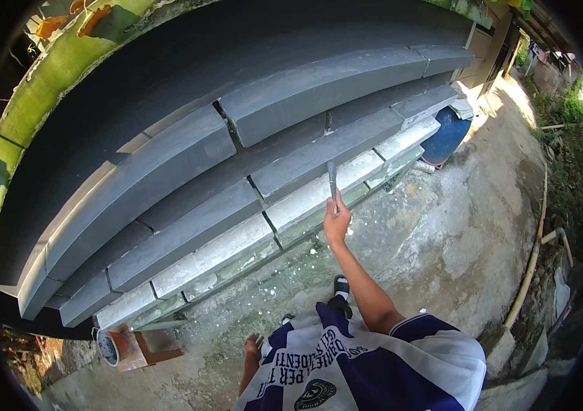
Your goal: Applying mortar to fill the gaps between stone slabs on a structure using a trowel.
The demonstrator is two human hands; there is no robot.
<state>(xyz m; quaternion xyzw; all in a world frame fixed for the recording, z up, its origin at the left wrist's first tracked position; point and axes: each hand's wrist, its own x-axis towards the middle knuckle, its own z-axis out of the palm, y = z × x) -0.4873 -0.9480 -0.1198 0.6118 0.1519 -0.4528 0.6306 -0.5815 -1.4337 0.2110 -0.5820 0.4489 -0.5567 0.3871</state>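
My right hand (pixel 337 220) is closed round the handle of a slim paintbrush (pixel 332 177) with a grey head. The brush points away from me, its head against or just over the lower edge of the dark grey concrete tier (pixel 319 161). Just below that edge runs a pale, whitish tier (pixel 233 248) with dark gaps between its sections. My left hand (pixel 254 342) hangs low beside my body, holding nothing, its fingers apart. Above the middle tier, a higher grey tier (pixel 326 85) curves across the view.
A small bucket (pixel 107 348) stands by a brown cardboard box (pixel 142 348) at the lower left. A blue rounded container (pixel 446 137) sits at the tiers' right end. Rough concrete ground (pixel 442 219) lies on my right, bordered by a bamboo pole (pixel 532 264) and plants (pixel 569 133).
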